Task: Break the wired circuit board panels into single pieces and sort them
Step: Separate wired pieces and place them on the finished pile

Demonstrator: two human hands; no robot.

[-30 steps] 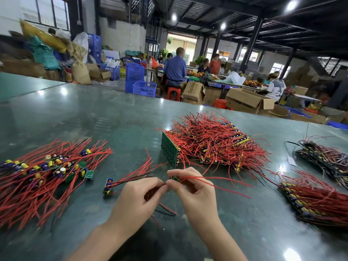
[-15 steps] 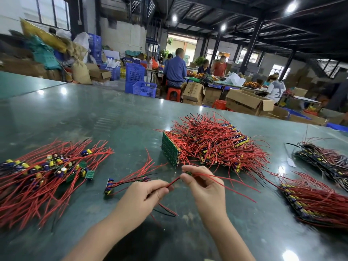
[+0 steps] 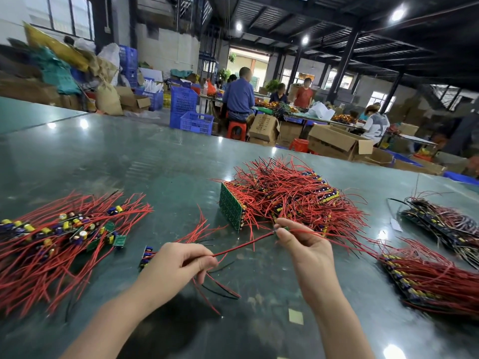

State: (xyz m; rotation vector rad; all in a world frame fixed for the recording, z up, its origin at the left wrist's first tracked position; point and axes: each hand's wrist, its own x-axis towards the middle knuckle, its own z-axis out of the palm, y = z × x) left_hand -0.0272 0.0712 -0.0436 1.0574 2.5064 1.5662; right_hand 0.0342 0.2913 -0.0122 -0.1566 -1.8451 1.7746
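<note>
- Hands, change: drawn apart since the earlier frames, when they met at centre over one small piece; the left hand (image 3: 178,265) now sits at 7 o'clock of centre, the right hand (image 3: 308,244) at 5 o'clock, and a red wire (image 3: 243,246) runs taut between them.
- Meaning, judged: a single board has come free of its neighbour and its lead is being pulled straight before sorting; the break for this piece looks done, the placing not yet.
- Sorted pile (image 3: 59,234), 9 o'clock: loose single boards with yellow and purple capacitors, red leads fanned over the surface (image 3: 129,156).
- Small piece (image 3: 146,255), just left of the left hand: lying on the surface, leads trailing toward 1 o'clock.
- Left hand: fingers curled, pinching the near end of the red wire; a few more red and black leads hang below it.
- Right hand: thumb and forefinger pinch the single board (image 3: 283,230), a green sliver barely showing, raised above the surface.
- Unbroken panel stack (image 3: 280,200), 12 o'clock: green panel edge upright at its left, tangle of red leads over it.
- Further panels (image 3: 427,278), 3 to 4 o'clock: two heaps, untouched.
- Writing: printing on a cardboard box (image 3: 264,126) in the background is too small to read; no brand legible anywhere.
</note>
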